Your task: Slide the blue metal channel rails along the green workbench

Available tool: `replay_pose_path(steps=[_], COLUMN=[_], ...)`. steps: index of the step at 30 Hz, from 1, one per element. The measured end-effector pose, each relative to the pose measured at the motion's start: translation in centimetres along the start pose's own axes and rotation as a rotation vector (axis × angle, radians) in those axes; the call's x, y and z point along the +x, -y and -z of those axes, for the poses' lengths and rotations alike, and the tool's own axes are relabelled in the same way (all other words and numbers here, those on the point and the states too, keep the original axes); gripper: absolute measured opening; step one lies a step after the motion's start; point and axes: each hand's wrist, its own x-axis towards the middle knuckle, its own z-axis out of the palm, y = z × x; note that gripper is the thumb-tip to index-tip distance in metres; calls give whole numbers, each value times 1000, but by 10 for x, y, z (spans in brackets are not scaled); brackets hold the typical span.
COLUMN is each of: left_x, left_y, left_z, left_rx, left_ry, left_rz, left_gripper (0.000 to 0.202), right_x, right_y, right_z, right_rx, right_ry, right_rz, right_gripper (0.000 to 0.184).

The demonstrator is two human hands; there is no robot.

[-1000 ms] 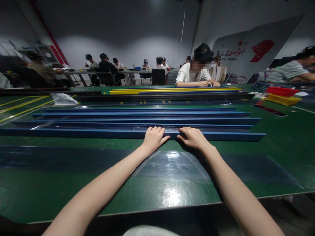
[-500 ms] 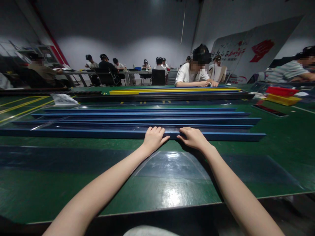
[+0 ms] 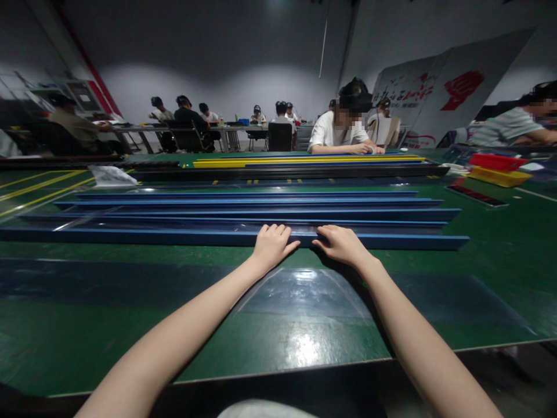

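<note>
Both arms reach forward over the green table. My left hand [image 3: 272, 247] is closed over the nearest long blue profile strip [image 3: 152, 237], its fingers over the top edge and its thumb along the front. A short way to the right, my right hand [image 3: 342, 242] grips the same strip, fingers curled over it and thumb at the front face. The strip lies lengthwise across the table. Just behind it are several more blue strips [image 3: 304, 213], roughly parallel, with clear film on some of them. My fingertips behind the edge are partly hidden.
A transparent sheet [image 3: 174, 284] lies flat along the near side of the table [image 3: 217, 348]. Farther back are black strips [image 3: 282, 172] and yellow strips [image 3: 304, 162]. To the right sit a red tray [image 3: 498, 162], a yellow tray [image 3: 500, 176] and a phone-like slab [image 3: 476, 195]. A co-worker [image 3: 343, 128] sits opposite.
My hands and the blue strips stay where they were. Across the table, the co-worker's hands have shifted slightly.
</note>
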Motion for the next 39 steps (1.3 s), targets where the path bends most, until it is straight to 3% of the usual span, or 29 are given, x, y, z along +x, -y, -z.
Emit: replay_pose_path(steps=[32,39], left_x=[0,0], left_y=[1,0], left_z=[-1,0], left_rx=[5,4], left_ry=[-10,-7], left_rz=[-8,-6], left_gripper=[36,36], right_x=[0,2], right_y=[-1,4], right_z=[-1,-7], right_rx=[4,0], right_ry=[9,-110], right_rz=[-7,106], right_gripper=[24,26])
